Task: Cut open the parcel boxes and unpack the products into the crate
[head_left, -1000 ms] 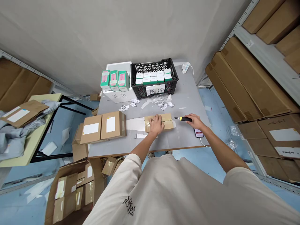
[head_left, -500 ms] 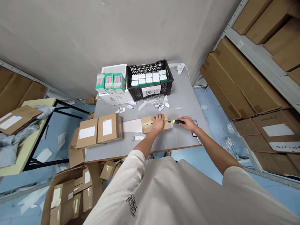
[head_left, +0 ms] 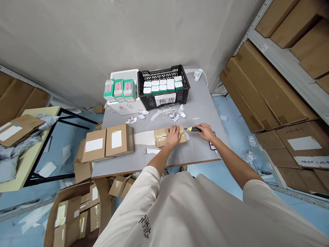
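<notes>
a grey, flat-topped table (head_left: pixel 199 104) bears everything close to the hands. at its back stands a black, open-mesh plastic crate (head_left: pixel 147 102) with rows of white-and-green boxes (head_left: pixel 162 87) in it. two brown, square-faced cardboard boxes (head_left: pixel 116 140) with white labels sit side by side toward the left.

the small, brown, oblong cardboard carton (head_left: pixel 160 136) lies flat near the table's front middle, clear tape shining on its top. it looks light and fairly stiff, though the top would likely dent under a hard push, and the tape may be slick; its long side walls seem the firmest hold.

the left hand (head_left: pixel 173 135) rests across the carton's top, fingers close together and slightly bent; whether the thumb pinches cannot be told. the right hand (head_left: pixel 205 131) has its fingers wrapped round a black-and-yellow utility knife (head_left: pixel 195 129), the blade pointing at the carton's right end; whether it touches is too small to tell. crumpled white paper scraps (head_left: pixel 175 117) lie beyond.
</notes>
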Action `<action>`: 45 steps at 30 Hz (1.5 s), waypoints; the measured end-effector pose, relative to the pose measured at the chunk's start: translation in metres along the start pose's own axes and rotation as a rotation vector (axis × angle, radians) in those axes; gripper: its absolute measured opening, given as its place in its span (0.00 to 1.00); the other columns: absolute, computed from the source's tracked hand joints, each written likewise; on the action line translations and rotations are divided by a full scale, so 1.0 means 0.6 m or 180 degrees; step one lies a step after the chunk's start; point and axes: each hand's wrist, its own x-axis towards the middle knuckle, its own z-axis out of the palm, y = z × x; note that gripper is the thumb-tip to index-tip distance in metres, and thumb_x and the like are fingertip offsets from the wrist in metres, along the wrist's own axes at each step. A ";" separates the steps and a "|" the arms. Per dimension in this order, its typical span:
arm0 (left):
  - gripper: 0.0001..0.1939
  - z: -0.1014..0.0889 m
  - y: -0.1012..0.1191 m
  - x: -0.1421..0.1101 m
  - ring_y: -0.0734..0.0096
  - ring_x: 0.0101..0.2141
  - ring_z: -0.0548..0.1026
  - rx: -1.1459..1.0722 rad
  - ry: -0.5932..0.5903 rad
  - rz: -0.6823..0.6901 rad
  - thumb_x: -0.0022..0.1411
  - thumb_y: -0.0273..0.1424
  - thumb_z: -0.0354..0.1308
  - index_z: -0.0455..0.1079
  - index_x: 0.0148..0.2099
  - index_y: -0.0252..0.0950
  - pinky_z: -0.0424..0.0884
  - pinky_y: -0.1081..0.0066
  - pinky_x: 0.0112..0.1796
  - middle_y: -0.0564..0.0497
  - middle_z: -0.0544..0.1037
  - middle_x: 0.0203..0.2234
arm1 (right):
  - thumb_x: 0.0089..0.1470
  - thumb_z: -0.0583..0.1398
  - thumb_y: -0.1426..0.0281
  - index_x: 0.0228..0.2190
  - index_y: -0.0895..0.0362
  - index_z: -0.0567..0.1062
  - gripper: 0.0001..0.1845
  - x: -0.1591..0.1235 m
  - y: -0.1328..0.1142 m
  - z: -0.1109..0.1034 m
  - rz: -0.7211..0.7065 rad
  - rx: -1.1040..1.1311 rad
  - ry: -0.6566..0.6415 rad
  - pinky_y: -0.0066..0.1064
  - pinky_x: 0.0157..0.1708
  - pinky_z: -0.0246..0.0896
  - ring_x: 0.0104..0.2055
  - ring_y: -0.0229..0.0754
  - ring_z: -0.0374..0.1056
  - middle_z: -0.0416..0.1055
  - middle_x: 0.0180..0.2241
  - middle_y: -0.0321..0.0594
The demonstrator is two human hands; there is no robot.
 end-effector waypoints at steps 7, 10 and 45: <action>0.36 -0.017 -0.028 -0.055 0.48 0.70 0.53 0.0021 0.0012 0.0123 0.70 0.52 0.49 0.55 0.73 0.39 0.48 0.46 0.67 0.38 0.58 0.71 | 0.59 0.60 0.60 0.58 0.55 0.75 0.28 0.049 -0.017 0.015 0.0355 0.0360 0.0320 0.48 0.54 0.61 0.54 0.59 0.67 0.73 0.51 0.52; 0.38 -0.023 -0.050 -0.098 0.47 0.70 0.53 0.0097 -0.0014 0.0146 0.68 0.53 0.53 0.56 0.72 0.40 0.48 0.45 0.67 0.39 0.58 0.71 | 0.58 0.61 0.60 0.56 0.55 0.76 0.26 0.088 -0.068 0.034 0.0001 0.0599 0.0169 0.45 0.56 0.62 0.55 0.57 0.67 0.75 0.52 0.50; 0.21 -0.058 -0.103 -0.034 0.50 0.66 0.61 -0.0452 -0.0168 -0.0538 0.70 0.31 0.46 0.63 0.63 0.37 0.62 0.52 0.61 0.38 0.60 0.69 | 0.59 0.59 0.52 0.50 0.52 0.70 0.22 -0.006 -0.199 0.104 0.1069 0.2025 -0.0045 0.35 0.41 0.69 0.37 0.44 0.75 0.79 0.42 0.40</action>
